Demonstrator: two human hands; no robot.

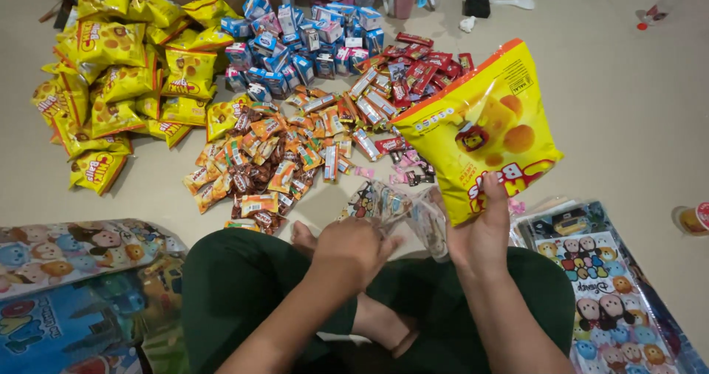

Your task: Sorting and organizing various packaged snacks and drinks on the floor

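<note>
yellow snack bag (484, 127) gripped in right hand (480, 234), left hand (353, 250) gripping clear printed bag (391, 208) just below

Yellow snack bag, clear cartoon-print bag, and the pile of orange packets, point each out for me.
Yellow snack bag (480, 127), head view, middle of its front.
Clear cartoon-print bag (391, 208), head view, its crinkled middle.
Pile of orange packets (273, 160), head view, centre of the heap.

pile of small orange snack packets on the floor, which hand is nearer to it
Left. The left hand sits just below and right of the pile of small orange snack packets, gripping a clear printed bag. The right hand is farther right, holding up a big yellow snack bag.
</note>
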